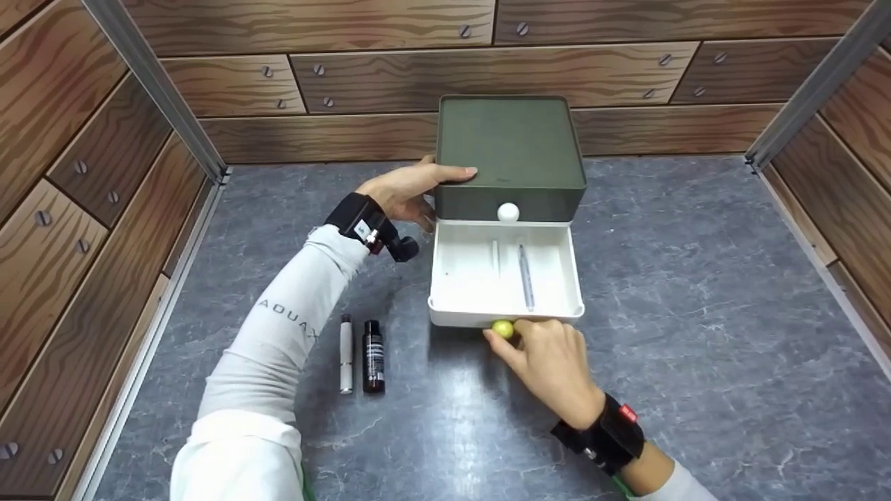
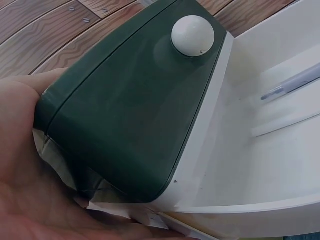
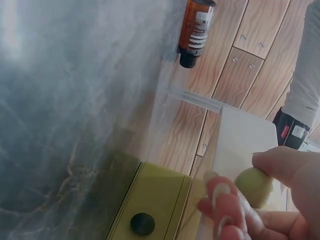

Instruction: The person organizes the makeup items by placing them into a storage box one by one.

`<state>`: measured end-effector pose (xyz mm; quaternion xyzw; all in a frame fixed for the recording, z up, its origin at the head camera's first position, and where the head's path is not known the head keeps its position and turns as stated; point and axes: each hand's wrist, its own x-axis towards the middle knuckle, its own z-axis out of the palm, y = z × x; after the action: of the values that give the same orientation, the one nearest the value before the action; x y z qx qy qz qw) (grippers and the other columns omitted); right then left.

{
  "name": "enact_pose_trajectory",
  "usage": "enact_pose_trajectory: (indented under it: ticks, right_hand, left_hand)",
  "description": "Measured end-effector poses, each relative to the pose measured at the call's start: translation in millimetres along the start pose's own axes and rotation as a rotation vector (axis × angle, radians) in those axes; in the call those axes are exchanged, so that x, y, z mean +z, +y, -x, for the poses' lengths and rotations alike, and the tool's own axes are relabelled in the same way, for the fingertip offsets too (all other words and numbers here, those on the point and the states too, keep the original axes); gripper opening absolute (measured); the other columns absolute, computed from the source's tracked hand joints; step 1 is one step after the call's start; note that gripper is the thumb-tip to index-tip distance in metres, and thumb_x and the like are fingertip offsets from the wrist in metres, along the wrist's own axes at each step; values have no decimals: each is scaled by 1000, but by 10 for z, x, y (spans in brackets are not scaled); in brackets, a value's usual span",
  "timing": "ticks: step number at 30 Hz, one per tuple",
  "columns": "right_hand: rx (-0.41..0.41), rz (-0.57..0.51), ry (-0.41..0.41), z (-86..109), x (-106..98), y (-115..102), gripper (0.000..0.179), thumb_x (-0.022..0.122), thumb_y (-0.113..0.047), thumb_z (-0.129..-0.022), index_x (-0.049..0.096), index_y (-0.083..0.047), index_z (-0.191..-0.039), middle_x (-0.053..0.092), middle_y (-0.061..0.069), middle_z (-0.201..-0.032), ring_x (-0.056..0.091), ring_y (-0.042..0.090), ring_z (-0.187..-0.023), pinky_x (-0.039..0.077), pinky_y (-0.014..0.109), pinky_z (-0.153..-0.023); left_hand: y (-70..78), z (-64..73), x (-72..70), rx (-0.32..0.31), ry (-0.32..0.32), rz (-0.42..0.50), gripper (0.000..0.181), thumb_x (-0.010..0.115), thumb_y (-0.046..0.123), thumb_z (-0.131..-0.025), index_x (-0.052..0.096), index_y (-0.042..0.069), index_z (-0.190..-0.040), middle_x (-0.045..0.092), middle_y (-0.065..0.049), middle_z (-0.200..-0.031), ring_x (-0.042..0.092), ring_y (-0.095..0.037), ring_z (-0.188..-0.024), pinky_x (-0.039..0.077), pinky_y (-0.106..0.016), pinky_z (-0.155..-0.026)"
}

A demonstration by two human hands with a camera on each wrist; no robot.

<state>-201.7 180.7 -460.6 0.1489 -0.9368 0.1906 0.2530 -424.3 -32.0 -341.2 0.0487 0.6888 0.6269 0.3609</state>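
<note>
A small drawer cabinet with a dark green top stands on the floor. Its white drawer is pulled out toward me. My left hand steadies the cabinet's left side, thumb laid over the top and the other fingers along the side. With thumb and fingers, my right hand pinches the yellow-green round knob on the white drawer's front. Inside the drawer lie a clear bluish pen and a thin white stick. A white knob sits on the green drawer above.
Left of the drawer, a dark bottle and a slim grey-white pen-like tube lie on the grey marbled surface. Below the white drawer shows a yellow drawer with a dark knob. Wood-patterned walls enclose the area.
</note>
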Motion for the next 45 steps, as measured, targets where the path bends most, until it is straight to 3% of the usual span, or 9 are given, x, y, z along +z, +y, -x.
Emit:
enact_pose_trajectory:
  ticks: [9, 16, 23, 31, 37, 45]
  right_hand:
    - [45, -35, -16, -196, 55, 116, 57, 79, -42, -93, 42, -22, -55, 29, -13, -51, 33, 9, -45, 31, 30, -41]
    - [68, -43, -36, -287, 97, 160, 58, 79, -42, -94, 41, -22, -54, 30, -12, -51, 35, 11, -46, 32, 31, -42]
    - [93, -50, -64, -414, 125, 203, 58, 77, -43, -95, 41, -22, -55, 29, -11, -51, 35, 11, -46, 33, 32, -42]
    - [108, -52, -99, -580, 134, 275, 58, 77, -44, -95, 41, -22, -55, 32, -10, -50, 37, 12, -45, 33, 31, -42]
    - [120, -57, -128, -781, 129, 318, 57, 77, -46, -94, 44, -20, -57, 34, -8, -51, 38, 14, -47, 34, 32, -44]
    - [177, -49, -149, -992, 184, 390, 58, 75, -48, -95, 42, -20, -56, 36, -6, -52, 43, 19, -49, 32, 35, -45]
  left_hand:
    - [-32, -8, -1, 5, 15, -18, 97, 75, 47, -94, 9, 28, -162, 39, -24, -151, 51, -49, -134, 39, -77, -107]
    - [-62, -8, 1, 12, 14, 17, 107, 77, 44, -94, -1, 30, -165, 41, -23, -150, 59, -47, -127, 43, -75, -105]
    - [-81, -14, 7, 51, 14, 47, 93, 77, 40, -95, 14, 26, -163, 42, -22, -149, 61, -41, -125, 46, -68, -108]
    - [-59, -12, 12, 41, 19, 60, 113, 78, 38, -94, -6, 23, -167, 39, -23, -154, 62, -36, -123, 46, -65, -109]
    - [-24, 6, -10, 61, 13, 56, 110, 79, 37, -94, -2, 22, -167, 44, -22, -148, 64, -34, -120, 45, -67, -109]
    - [-26, -6, -18, 78, 4, 46, 90, 79, 38, -94, 20, 19, -160, 47, -22, -144, 63, -33, -122, 51, -62, -105]
